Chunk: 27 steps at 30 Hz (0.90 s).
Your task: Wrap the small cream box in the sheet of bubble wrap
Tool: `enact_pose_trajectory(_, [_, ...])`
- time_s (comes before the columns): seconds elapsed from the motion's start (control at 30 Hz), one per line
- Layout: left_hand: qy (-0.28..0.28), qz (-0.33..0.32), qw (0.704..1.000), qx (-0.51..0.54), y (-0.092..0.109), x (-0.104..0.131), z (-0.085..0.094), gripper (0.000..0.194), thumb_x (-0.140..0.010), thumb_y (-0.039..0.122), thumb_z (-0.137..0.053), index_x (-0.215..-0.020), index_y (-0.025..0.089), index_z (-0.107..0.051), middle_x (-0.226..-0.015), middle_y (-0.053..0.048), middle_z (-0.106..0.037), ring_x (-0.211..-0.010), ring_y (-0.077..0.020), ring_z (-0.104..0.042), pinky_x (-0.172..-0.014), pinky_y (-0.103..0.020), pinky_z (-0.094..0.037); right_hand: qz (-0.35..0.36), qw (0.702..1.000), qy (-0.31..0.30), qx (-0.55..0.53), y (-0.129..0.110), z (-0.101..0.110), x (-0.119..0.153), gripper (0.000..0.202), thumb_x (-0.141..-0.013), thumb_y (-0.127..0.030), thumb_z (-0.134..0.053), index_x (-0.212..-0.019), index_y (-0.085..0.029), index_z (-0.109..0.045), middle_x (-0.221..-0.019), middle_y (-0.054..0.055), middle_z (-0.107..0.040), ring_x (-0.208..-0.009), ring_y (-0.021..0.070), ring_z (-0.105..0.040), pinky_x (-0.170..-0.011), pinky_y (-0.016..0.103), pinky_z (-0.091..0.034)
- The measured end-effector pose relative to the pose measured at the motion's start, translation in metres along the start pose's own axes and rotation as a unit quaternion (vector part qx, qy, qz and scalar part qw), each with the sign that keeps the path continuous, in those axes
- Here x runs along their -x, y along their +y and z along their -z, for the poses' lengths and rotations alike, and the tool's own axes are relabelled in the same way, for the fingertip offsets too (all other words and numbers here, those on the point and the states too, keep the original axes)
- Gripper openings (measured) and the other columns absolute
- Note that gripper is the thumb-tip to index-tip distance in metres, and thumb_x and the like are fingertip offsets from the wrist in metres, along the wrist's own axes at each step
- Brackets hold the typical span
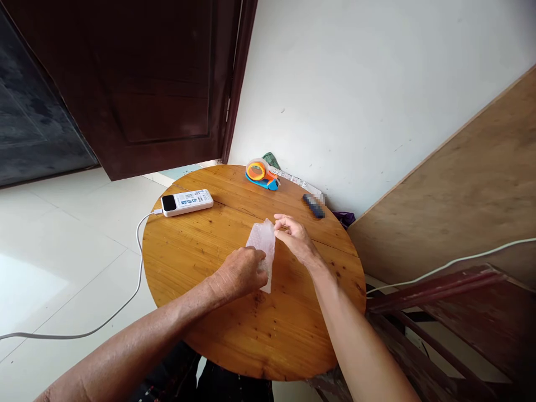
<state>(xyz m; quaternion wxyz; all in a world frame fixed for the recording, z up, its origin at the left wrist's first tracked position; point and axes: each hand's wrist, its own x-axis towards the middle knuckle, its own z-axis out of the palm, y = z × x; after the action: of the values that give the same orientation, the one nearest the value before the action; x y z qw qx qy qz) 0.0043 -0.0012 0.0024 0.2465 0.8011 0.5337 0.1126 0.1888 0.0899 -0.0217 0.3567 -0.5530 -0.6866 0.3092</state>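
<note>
A piece of translucent bubble wrap (263, 237) lies near the middle of the round wooden table (188, 251). My left hand (247, 269) rests on its lower left part with the fingers curled against it, covering some of the sheet. At its upper right edge is my right hand (294, 237), thumb and forefinger apart, fingertips beside the wrap. Whether those fingertips touch the edge is hard to tell.
A white power bank (192, 202) with a cable sits at the table's left. An orange and blue tape dispenser (263, 174) stands at the back, and a dark object (314, 206) lies back right. The wall rises behind.
</note>
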Motion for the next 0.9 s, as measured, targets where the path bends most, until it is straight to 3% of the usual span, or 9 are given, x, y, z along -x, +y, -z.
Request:
enact_pose_trajectory(0.17, [0.002,-0.001,1.0,0.006,-0.001,0.001,-0.002,0.01,-0.075,0.019,-0.05,-0.076,0.019,-0.059,-0.089,-0.007,-0.069,-0.082,-0.0212,-0.065,-0.07,-0.029,-0.042,0.056,0.998,-0.015,0.02,-0.004,0.02,0.01,0.012,-0.075,-0.028,-0.057,-0.084,-0.022,-0.06,-0.122,0.009,-0.068,-0.107,0.0252,-0.063,-0.077,0.034,-0.047])
enact_pose_trajectory(0.27, [-0.001,-0.002,1.0,0.009,-0.001,0.001,-0.002,0.008,-0.075,0.02,-0.05,-0.075,0.02,-0.058,-0.085,-0.006,-0.068,-0.081,-0.0212,-0.064,-0.069,-0.029,-0.042,0.053,0.998,-0.023,0.022,-0.004,0.018,0.0,0.034,-0.074,-0.024,-0.057,-0.107,-0.022,-0.062,-0.117,0.009,-0.07,-0.115,0.0248,-0.06,-0.08,0.034,-0.048])
enact_pose_trajectory(0.37, [0.004,0.0,1.0,0.007,-0.001,0.002,-0.002,0.007,-0.075,0.02,-0.049,-0.075,0.02,-0.056,-0.086,-0.005,-0.067,-0.08,-0.0211,-0.064,-0.066,-0.029,-0.04,0.029,0.999,-0.038,0.025,-0.002,0.007,-0.012,0.047,-0.072,-0.022,-0.056,-0.119,-0.02,-0.06,-0.113,0.008,-0.071,-0.097,0.021,-0.064,-0.076,0.032,-0.049])
enact_pose_trajectory(0.47, [0.007,0.0,1.0,0.011,-0.002,0.002,-0.004,0.007,-0.075,0.022,-0.048,-0.074,0.021,-0.054,-0.086,-0.004,-0.067,-0.078,-0.0209,-0.064,-0.061,-0.03,-0.036,0.032,0.997,-0.052,0.044,0.002,0.001,-0.016,0.04,-0.072,-0.023,-0.056,-0.112,-0.02,-0.065,-0.092,0.002,-0.069,-0.071,0.0154,-0.059,-0.07,0.03,-0.048])
enact_pose_trajectory(0.57, [0.009,-0.006,1.0,0.021,-0.004,0.002,-0.006,0.005,-0.074,0.023,-0.048,-0.073,0.021,-0.052,-0.084,-0.003,-0.065,-0.076,-0.0201,-0.063,-0.059,-0.03,-0.033,0.077,0.993,-0.061,0.058,0.007,0.007,-0.011,0.019,-0.075,-0.023,-0.055,-0.087,-0.02,-0.07,-0.078,0.0,-0.064,-0.072,0.0161,-0.059,-0.075,0.031,-0.048])
enact_pose_trajectory(0.67, [0.006,-0.014,0.999,0.033,-0.005,0.001,-0.008,0.004,-0.073,0.023,-0.048,-0.072,0.021,-0.052,-0.081,-0.002,-0.064,-0.073,-0.0188,-0.062,-0.059,-0.03,-0.033,0.125,0.989,-0.056,0.059,0.009,0.019,-0.003,0.013,-0.079,-0.024,-0.056,-0.075,-0.022,-0.068,-0.09,0.004,-0.066,-0.09,0.0196,-0.062,-0.09,0.035,-0.047])
enact_pose_trajectory(0.8, [-0.004,-0.008,0.999,0.043,-0.005,0.0,-0.009,0.007,-0.073,0.023,-0.048,-0.075,0.021,-0.054,-0.08,-0.001,-0.063,-0.069,-0.0171,-0.059,-0.059,-0.03,-0.033,0.134,0.986,-0.084,0.05,0.009,0.027,0.001,0.013,-0.082,-0.024,-0.057,-0.075,-0.023,-0.068,-0.119,0.007,-0.064,-0.116,0.0234,-0.059,-0.102,0.04,-0.042])
enact_pose_trajectory(0.9, [-0.008,-0.004,0.999,0.044,-0.004,0.001,-0.01,0.011,-0.074,0.024,-0.047,-0.079,0.022,-0.058,-0.082,-0.001,-0.063,-0.068,-0.0166,-0.058,-0.06,-0.03,-0.034,0.149,0.982,-0.103,0.049,0.008,0.022,0.0,0.011,-0.082,-0.021,-0.056,-0.078,-0.024,-0.066,-0.116,0.005,-0.067,-0.121,0.0241,-0.057,-0.106,0.042,-0.041])
